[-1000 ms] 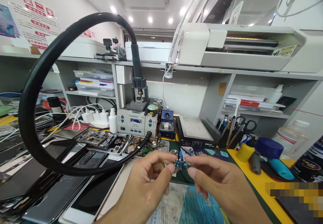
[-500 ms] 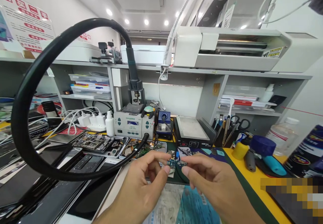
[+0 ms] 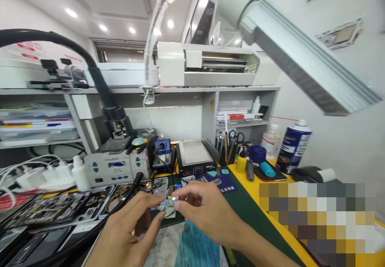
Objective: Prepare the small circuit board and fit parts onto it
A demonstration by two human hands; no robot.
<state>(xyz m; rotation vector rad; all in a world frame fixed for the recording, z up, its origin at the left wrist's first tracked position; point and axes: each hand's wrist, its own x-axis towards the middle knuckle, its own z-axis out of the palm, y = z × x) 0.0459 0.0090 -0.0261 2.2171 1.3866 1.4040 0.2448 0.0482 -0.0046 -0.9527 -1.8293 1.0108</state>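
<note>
A small circuit board (image 3: 167, 204), pale and shiny in the light, is held up in front of me between both hands. My right hand (image 3: 207, 211) pinches its right end between thumb and forefinger. At its left end are the thumb and forefinger of my left hand (image 3: 123, 227), closed around the edge, with the other fingers curled below. Underneath, a worn grey and blue work mat (image 3: 198, 243) lies on the green bench surface (image 3: 249, 219).
A hot-air station (image 3: 112, 166) with a thick black hose stands at the left, behind trays of phone parts (image 3: 90, 207). A flat heating plate (image 3: 195, 154) is at the back. Bottles and a spray can (image 3: 293, 146) stand at right, beneath a lamp (image 3: 300, 54).
My view has swung to the right, bringing the lamp into sight. Both hands still hold the board, which has tilted and now catches the light; the hands are closer together.
</note>
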